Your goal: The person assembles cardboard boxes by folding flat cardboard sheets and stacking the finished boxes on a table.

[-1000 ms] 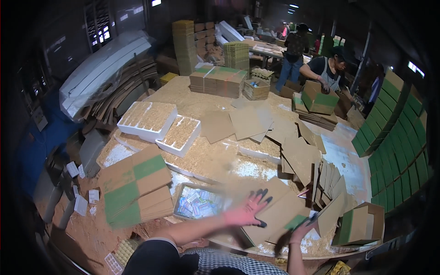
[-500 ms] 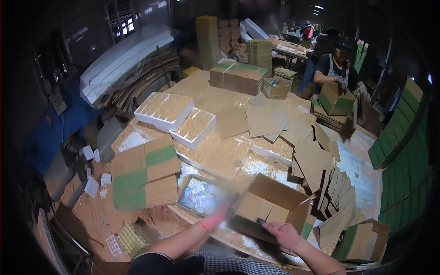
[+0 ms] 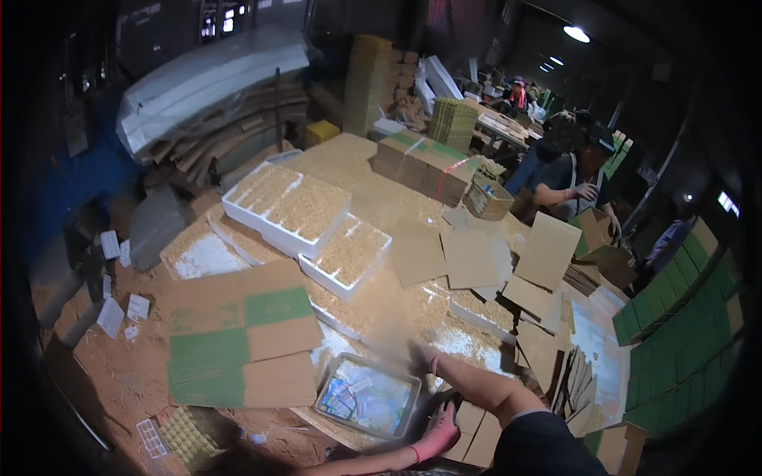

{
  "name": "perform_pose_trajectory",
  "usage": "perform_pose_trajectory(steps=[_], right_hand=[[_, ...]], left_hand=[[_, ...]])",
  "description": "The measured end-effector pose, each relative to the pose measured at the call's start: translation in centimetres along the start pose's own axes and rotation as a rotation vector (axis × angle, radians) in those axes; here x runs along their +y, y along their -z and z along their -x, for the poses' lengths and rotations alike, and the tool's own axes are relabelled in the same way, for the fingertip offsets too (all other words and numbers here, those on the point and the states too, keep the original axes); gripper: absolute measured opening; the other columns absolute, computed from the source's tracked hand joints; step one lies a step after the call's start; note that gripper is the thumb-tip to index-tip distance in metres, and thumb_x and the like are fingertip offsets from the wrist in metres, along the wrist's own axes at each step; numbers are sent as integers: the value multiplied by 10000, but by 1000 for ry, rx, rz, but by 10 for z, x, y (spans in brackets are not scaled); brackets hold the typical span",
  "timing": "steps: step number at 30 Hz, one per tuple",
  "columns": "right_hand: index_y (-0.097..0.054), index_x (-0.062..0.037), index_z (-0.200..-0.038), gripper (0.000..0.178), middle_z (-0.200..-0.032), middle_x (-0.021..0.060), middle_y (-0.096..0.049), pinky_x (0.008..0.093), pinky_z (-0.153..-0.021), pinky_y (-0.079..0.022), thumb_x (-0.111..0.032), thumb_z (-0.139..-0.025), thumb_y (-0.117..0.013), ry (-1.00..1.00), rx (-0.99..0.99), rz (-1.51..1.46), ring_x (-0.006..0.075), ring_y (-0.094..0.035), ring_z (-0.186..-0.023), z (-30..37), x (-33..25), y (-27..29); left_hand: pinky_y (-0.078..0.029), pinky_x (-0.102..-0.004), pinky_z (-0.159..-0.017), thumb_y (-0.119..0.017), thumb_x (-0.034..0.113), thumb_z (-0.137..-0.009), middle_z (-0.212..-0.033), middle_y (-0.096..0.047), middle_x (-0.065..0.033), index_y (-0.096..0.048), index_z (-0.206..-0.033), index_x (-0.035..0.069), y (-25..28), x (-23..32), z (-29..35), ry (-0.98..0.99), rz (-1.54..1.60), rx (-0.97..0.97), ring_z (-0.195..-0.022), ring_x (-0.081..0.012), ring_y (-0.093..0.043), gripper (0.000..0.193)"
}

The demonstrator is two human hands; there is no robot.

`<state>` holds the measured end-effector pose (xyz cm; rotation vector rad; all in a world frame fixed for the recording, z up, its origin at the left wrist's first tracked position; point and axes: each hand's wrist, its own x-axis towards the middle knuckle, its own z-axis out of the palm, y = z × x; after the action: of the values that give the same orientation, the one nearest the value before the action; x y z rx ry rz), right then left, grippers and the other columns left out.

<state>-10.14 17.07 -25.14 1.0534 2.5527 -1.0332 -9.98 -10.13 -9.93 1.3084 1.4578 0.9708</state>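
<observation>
Tall yellow stack (image 3: 367, 87): wrapped white bundle (image 3: 210, 87) left of it, shorter yellowish stack (image 3: 452, 124) right of it, co-worker (image 3: 562, 173) farther right, lit lamp (image 3: 577, 34) higher and right.

Before you, near front edge of desk (image 3: 599, 341): cardboard box (image 3: 467, 427), plain brown, mostly hidden; two flat panels show, thin dark seam slanting between them. Cannot tell whether its top stands open. Just left of it, also by front edge: rectangular greyish bin (image 3: 359, 426), open, upright, slightly askew to you; blue and whitish packets (image 3: 349, 397) jumbled inside.
</observation>
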Motion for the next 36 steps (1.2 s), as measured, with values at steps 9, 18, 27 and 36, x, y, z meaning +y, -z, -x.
perform_pose_trajectory(steps=[9,18,27,36], right_hand=[[-427,-99,-1435,791,-1391,196,-503,386,-1002,-465,-115,-736,-796,-227,180,-899,295,-565,-1193,62,-44,26],[-433,7,-1400,532,-1290,123,-580,320,-1002,-481,-84,-911,-622,-96,463,-1479,203,-582,-1142,345,-184,152],[-571,-26,-1318,467,-1374,108,-528,303,-1082,-359,-276,-928,-634,-288,162,-786,178,-488,-1265,560,-65,143],[-612,-66,-1287,452,-1438,69,-504,324,-1107,-326,-365,-948,-598,-232,-13,-713,219,-411,-1353,468,-65,168]], left_hand=[[-325,-468,-1106,-532,82,-786,-1408,-333,-371,-317,-1400,-89,35,28,16,53,65,-96,-1296,-492,-369,672],[-395,-453,-1082,-449,218,-945,-1410,-443,-277,-499,-1331,-30,28,1,-25,114,-669,-367,-1281,-411,-461,462],[-512,-328,-918,-434,263,-1021,-1215,-616,-101,-491,-1360,39,21,47,-66,322,720,-268,-1100,-184,-591,410],[-388,-298,-1041,-416,425,-1024,-1383,-530,-123,-371,-1455,-1,101,109,-45,-11,166,-374,-1221,-175,-504,608]])
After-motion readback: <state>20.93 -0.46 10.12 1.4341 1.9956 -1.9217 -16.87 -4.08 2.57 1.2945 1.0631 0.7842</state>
